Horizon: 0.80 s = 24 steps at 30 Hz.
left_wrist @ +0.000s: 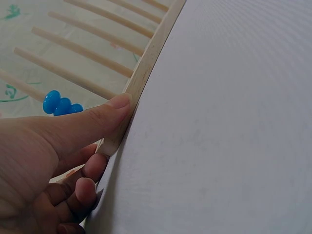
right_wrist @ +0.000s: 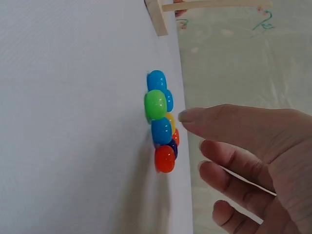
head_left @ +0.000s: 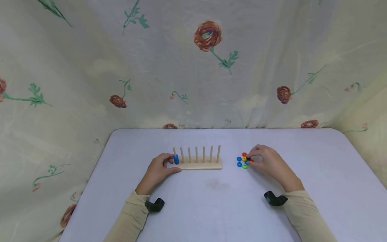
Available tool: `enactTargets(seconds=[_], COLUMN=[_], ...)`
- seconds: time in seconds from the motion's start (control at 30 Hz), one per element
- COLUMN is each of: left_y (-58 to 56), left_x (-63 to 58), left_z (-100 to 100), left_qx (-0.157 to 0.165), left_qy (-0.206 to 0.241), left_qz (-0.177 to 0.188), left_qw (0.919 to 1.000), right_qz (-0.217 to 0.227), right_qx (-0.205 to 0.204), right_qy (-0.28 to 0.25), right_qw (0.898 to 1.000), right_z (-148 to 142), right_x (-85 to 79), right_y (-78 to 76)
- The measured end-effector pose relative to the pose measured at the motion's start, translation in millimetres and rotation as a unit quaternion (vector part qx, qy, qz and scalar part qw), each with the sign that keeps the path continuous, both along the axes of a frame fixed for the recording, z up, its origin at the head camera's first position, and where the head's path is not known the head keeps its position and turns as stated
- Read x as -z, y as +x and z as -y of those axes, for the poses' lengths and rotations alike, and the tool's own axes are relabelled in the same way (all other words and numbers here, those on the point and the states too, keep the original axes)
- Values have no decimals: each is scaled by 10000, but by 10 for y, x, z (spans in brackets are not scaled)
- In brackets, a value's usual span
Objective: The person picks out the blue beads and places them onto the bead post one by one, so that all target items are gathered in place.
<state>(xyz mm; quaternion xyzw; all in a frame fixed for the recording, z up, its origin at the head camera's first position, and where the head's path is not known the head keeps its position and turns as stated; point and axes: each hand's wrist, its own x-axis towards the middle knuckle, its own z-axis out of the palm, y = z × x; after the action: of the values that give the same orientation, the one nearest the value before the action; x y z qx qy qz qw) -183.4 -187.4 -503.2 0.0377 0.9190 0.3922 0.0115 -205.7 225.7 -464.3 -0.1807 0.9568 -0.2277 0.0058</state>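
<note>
Tan sleeves [head_left: 128,216] are showing nearest; the left hand [head_left: 158,166] is pinching the wooden pegboard's [head_left: 201,165] end, while the right hand [head_left: 267,160] is hovering, thumb and fingers parted, beside loose beads [right_wrist: 161,130], perhaps touching one; I can't quite tell. Gripping one bead by its sides should be leaving its neighbours settled. Glossy red, blue, green and yellow, they're clustering right of the pegboard; blue ones [head_left: 176,159] are sitting on its leftmost peg [head_left: 174,150].

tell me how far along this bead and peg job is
Looks done: blue beads sit on the leftmost peg. In hand: the left hand grips that end of the wooden rack; the right hand is at the loose beads, apparently holding none. Remaining: the other six pegs are bare, the loose beads unplaced.
</note>
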Motion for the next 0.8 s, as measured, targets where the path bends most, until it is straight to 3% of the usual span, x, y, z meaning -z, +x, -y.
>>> enactTargets(seconds=[0.2,0.8], left_y=[1,6], left_x=[-1,-7], left_z=[11,13], left_qx=[-36,9], left_qy=[3,38], left_qz=[35,5], left_qw=[10000,10000], right_qz=[394,423], right_qx=[225,141], right_qy=[207,261], right_qw=[9988,9987], right_z=[5,-15], right_x=[54,95], right_y=[-19,-25])
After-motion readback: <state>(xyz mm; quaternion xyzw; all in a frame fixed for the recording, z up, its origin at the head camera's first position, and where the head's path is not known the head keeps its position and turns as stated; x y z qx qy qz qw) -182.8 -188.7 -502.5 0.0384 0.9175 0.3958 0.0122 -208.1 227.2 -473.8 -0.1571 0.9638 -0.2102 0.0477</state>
